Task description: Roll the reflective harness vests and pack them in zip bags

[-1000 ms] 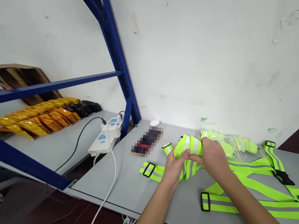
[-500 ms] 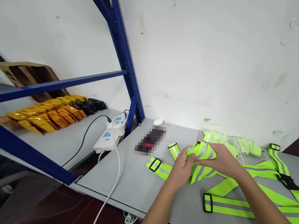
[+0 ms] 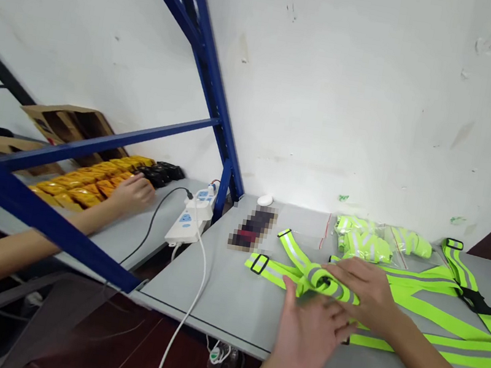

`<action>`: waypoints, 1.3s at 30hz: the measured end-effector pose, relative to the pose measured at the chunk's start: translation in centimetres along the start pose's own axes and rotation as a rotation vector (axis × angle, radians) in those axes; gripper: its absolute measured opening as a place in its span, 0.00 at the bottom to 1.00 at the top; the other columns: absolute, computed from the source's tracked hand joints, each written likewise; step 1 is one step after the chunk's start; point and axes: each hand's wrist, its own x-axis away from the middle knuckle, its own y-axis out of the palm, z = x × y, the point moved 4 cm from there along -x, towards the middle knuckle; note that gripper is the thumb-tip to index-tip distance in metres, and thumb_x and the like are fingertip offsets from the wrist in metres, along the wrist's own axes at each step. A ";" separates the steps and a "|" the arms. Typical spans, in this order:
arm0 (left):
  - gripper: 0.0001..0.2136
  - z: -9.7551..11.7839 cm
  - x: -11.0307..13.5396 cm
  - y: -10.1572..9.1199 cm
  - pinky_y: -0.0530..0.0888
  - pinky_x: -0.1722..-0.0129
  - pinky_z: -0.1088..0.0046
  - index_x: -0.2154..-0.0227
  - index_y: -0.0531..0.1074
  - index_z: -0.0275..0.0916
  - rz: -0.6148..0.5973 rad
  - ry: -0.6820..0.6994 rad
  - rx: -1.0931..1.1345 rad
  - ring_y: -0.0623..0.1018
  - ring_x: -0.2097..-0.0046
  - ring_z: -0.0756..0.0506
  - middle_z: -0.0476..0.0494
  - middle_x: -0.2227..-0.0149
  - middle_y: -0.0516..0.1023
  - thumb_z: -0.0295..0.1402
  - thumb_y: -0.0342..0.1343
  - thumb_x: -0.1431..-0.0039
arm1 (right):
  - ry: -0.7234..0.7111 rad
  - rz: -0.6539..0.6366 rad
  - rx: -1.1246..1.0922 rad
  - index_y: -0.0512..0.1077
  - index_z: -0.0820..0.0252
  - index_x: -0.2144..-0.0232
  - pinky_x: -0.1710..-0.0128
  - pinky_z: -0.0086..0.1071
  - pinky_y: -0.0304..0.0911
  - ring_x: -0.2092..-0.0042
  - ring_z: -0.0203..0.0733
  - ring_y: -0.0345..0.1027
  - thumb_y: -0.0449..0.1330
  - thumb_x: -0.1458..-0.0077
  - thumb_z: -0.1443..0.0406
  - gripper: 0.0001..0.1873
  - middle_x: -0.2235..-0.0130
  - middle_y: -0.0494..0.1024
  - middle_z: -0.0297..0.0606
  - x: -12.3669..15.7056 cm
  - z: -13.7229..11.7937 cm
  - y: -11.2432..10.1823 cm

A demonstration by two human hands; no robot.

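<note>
A neon-yellow reflective strap (image 3: 327, 282) with a grey stripe is partly rolled into a coil, its two loose ends with black buckles trailing left on the table. My right hand (image 3: 363, 290) grips the coil from the right side. Just below it, my left hand (image 3: 307, 337) is turned palm up with fingers stretched, its thumb close to the strap; whether it touches is unclear. More reflective straps (image 3: 443, 315) with black buckles and clips lie spread on the right, partly hidden by my right forearm.
Clear bags with folded straps (image 3: 364, 240) lie by the wall, near a blurred-out dark object (image 3: 253, 229) and a white round item (image 3: 265, 200). Left are a blue rack post (image 3: 214, 86), a power strip (image 3: 190, 222) with cables, and yellow packets (image 3: 87, 184) under a co-worker's hand (image 3: 131, 197).
My left hand has let go of the strap and turned palm up beneath it. The coil has moved lower. At left, the co-worker's arm has reached further in over the packets.
</note>
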 end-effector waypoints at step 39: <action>0.19 4.2 -1.9 -2.3 0.69 0.47 0.56 0.62 0.76 0.34 0.064 0.096 -0.076 0.77 0.51 0.34 0.38 0.63 0.81 0.44 0.55 0.51 | 0.193 -0.287 0.096 0.64 0.66 0.47 0.48 0.52 0.59 0.49 0.58 0.63 0.61 0.49 0.47 0.36 0.50 0.72 0.53 0.9 -2.6 4.1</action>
